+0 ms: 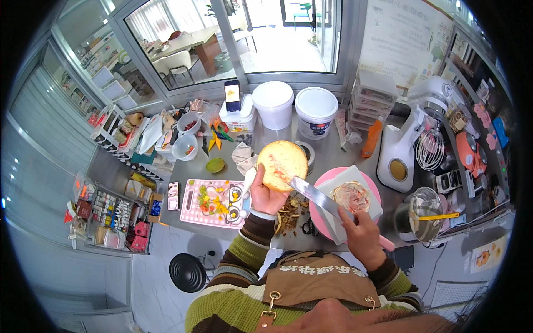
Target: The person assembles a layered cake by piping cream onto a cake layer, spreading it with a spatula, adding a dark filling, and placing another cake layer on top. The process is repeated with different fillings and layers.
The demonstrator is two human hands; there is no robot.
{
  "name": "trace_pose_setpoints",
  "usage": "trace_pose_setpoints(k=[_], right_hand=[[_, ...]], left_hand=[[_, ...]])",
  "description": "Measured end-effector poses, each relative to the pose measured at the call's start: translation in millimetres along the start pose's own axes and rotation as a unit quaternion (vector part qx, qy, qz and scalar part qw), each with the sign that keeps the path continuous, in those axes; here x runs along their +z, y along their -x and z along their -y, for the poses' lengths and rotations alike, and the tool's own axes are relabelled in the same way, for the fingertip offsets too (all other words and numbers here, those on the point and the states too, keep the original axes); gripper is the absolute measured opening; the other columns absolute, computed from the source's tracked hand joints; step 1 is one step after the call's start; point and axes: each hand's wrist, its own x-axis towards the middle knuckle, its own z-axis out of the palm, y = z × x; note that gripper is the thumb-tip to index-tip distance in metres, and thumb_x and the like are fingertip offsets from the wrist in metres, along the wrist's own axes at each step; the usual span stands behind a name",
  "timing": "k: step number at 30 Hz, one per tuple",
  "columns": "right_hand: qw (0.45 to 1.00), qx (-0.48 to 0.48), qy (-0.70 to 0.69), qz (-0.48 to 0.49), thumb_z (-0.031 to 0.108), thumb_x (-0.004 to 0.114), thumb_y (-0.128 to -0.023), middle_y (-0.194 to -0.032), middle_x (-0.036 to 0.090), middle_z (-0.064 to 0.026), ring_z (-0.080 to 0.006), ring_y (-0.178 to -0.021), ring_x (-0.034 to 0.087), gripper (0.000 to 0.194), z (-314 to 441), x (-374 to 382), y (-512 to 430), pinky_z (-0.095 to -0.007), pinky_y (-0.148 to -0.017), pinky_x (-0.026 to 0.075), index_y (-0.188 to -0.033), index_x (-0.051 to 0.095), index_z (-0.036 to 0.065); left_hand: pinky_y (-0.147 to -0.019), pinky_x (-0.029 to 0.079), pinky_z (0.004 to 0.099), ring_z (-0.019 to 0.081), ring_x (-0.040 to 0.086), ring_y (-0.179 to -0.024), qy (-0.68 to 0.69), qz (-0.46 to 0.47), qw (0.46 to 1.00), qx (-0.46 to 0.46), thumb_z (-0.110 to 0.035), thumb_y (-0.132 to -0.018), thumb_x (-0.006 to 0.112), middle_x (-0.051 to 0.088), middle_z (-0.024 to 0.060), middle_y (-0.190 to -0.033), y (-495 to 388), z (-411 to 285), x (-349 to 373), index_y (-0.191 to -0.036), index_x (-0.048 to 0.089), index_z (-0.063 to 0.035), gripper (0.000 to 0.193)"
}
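On my left hand [266, 197] rests a round sponge cake layer [287, 160], with a reddish smear across its face. My right hand [361, 235] grips a pink-handled icing spatula [318, 197], its metal blade reaching to the lower right edge of the layer. Beneath the spatula, a cake [354, 195] coated with cream and a reddish spread sits on a white square board [358, 172] over a pink turntable [327, 179]. Cake trimmings [291, 216] and black scissors [309, 228] lie on the metal table between my hands.
A pink cutting board [195, 212] with cut fruit lies at the left, near a green mango [215, 165]. White buckets [272, 106] stand at the back. At the right are a stand mixer [395, 154] and a metal bowl [424, 214] of cream with a yellow-handled tool.
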Motion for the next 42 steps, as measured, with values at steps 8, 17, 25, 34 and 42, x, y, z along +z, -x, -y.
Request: trace_pose_setpoints(k=[8,17,25,34,42], right_hand=[[0.792,0.192,-0.552,0.177,0.017,0.047,-0.113,-0.080,0.068,-0.0036,-0.0091,-0.061,0.059,0.031,-7,2,-15,-0.0259,-0.056,0.048,-0.133,0.062,-0.003],[0.918,0.226,-0.314,0.088,0.010,0.057,-0.106,-0.083,0.064,-0.0071,-0.0160,-0.066,0.062,0.037,-10,-39,31,-0.0313,-0.063,0.052,-0.142,0.065,0.009],[0.993,0.029,0.047,-0.102,0.003,0.073,-0.087,-0.096,0.052,-0.0079,-0.0238,-0.078,0.056,0.057,-22,-14,31,-0.0366,-0.067,0.050,-0.142,0.068,0.016],[0.898,0.341,-0.254,-0.115,0.012,0.057,-0.107,-0.111,0.064,-0.0128,-0.0213,-0.095,0.062,0.046,-120,29,163,-0.0314,-0.086,0.051,-0.153,0.055,0.006],[0.793,0.351,-0.445,-0.223,0.013,0.059,-0.107,-0.117,0.066,-0.0107,-0.0149,-0.095,0.061,0.050,-159,124,155,-0.0281,-0.090,0.050,-0.156,0.053,0.009]], left_hand=[[-0.124,0.034,0.0565,0.0335,0.045,-0.149,-0.014,0.014,1.000,-0.011,-0.047,-0.110,0.046,0.047,0.0124,-0.162,28,16,6,-0.161,0.038,-0.0107,0.063],[-0.123,0.035,0.0568,0.0330,0.044,-0.150,-0.032,-0.002,0.999,-0.024,-0.048,-0.110,0.046,0.046,0.0113,-0.163,34,30,12,-0.161,0.038,-0.0122,0.063],[-0.125,0.033,0.0572,0.0329,0.043,-0.151,-0.037,-0.001,0.994,-0.104,-0.046,-0.110,0.047,0.046,0.0107,-0.163,22,65,18,-0.160,0.040,-0.0113,0.062],[-0.112,0.049,0.0403,0.0248,0.062,-0.131,-0.350,-0.070,0.933,-0.048,-0.034,-0.110,0.055,0.062,0.0125,-0.144,-30,82,-9,-0.149,0.050,0.0009,0.052],[-0.088,0.054,0.0273,0.0124,0.068,-0.102,-0.668,-0.020,0.743,-0.029,-0.031,-0.109,0.060,0.072,0.0063,-0.119,-75,152,-22,-0.134,0.065,0.0033,0.043]])
